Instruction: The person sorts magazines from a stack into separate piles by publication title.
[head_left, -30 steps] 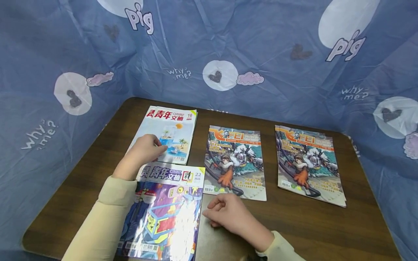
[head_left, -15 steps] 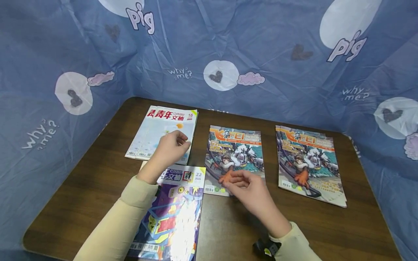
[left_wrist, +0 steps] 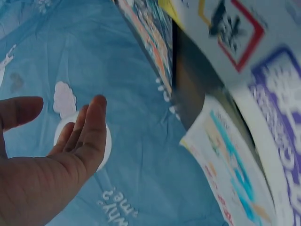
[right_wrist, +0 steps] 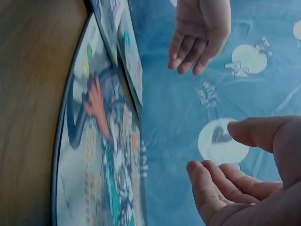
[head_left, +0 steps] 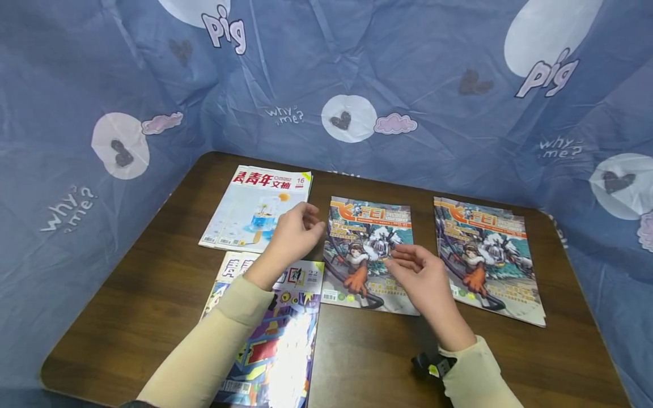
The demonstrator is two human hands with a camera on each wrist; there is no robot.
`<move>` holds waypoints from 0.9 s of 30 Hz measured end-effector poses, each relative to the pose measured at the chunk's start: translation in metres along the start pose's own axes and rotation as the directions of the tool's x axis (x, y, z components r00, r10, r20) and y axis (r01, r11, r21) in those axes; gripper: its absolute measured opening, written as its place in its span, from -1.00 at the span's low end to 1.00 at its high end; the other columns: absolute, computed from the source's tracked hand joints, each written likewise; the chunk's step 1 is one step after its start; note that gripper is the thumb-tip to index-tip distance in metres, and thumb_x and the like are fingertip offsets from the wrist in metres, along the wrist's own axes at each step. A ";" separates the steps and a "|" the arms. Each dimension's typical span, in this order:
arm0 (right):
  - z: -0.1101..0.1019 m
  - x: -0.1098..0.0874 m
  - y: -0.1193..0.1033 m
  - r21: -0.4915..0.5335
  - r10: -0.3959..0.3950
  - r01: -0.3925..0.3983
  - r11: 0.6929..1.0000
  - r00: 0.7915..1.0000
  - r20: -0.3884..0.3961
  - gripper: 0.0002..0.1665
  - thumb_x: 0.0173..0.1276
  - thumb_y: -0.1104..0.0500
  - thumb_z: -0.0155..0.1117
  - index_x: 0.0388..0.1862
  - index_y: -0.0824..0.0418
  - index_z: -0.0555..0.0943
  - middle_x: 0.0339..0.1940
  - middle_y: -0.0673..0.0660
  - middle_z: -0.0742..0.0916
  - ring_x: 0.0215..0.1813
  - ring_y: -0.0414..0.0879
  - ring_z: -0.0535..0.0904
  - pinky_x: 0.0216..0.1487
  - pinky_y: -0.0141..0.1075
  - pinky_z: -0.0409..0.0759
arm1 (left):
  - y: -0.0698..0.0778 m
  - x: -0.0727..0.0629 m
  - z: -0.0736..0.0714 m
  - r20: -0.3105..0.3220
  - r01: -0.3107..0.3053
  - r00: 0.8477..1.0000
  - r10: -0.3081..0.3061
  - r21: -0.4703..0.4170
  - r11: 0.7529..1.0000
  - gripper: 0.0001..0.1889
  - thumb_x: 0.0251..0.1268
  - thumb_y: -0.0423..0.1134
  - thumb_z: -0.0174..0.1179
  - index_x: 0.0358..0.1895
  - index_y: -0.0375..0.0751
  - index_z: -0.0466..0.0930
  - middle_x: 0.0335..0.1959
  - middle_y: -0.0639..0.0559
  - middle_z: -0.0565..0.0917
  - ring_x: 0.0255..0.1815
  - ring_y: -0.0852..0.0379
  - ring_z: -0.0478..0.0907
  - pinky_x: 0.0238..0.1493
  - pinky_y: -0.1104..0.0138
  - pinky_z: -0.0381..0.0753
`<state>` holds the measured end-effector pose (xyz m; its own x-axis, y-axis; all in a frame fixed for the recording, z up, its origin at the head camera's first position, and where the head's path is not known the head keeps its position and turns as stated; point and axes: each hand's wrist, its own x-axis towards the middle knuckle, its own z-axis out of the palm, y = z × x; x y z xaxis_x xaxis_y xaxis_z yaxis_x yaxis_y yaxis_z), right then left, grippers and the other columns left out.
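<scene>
My left hand [head_left: 295, 233] hovers over the right edge of the back left magazines [head_left: 240, 212], which have red titles and a beach picture. Its fingers are loosely bent, with a gap to the thumb and nothing between them. My right hand [head_left: 424, 279] is above the lower right part of the middle magazine [head_left: 357, 249], whose cover has an orange title and a figure with an orange glove. In the right wrist view its thumb and fingers [right_wrist: 202, 181] are apart and bare. Under my left forearm lie purple-covered magazines [head_left: 293, 345], partly hidden.
On the right lies a small pile of magazines [head_left: 482, 255] with the same orange-titled cover. The brown wooden table [head_left: 138, 300] is backed by a blue printed cloth [head_left: 285, 56] at the rear and sides. A small black device [head_left: 433, 365] sits at my right wrist.
My left hand has moved right from the beach-picture magazines toward the middle one. The right hand has risen and shifted right, over the middle magazine. The magazines look unmoved.
</scene>
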<state>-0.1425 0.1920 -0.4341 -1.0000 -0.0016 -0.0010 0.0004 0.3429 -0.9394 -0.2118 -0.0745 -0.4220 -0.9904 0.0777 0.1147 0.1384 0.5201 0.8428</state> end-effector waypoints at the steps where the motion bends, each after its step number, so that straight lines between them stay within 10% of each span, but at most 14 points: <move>1: -0.002 0.002 0.001 0.001 -0.006 0.006 1.000 1.000 -0.018 -0.51 0.38 0.13 0.45 0.19 0.35 0.60 0.09 0.30 0.70 0.09 0.05 0.65 0.00 -0.38 0.63 | 0.001 0.000 0.003 0.004 0.003 1.000 -0.003 -0.012 1.000 -0.69 0.33 -0.35 0.25 0.09 -0.41 0.55 -0.14 -0.15 0.68 -0.15 -0.02 0.64 -0.10 0.17 0.65; 27: -0.041 0.027 0.034 0.039 0.020 -0.011 0.999 0.972 -0.236 -0.32 0.36 0.17 0.47 0.37 0.38 0.48 0.24 0.29 0.63 0.27 0.15 0.56 0.13 -0.35 0.58 | -0.004 0.001 0.026 -0.014 0.058 0.998 -0.061 -0.142 0.988 -0.51 0.30 -0.35 0.30 0.24 -0.46 0.45 0.16 -0.31 0.60 -0.04 -0.09 0.64 -0.04 0.14 0.66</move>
<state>-0.1693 0.2424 -0.4522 -0.9720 0.2270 0.0611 0.0117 0.3061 -0.9519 -0.2132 -0.0548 -0.4389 -0.9969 0.0342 0.0703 0.0781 0.3975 0.9143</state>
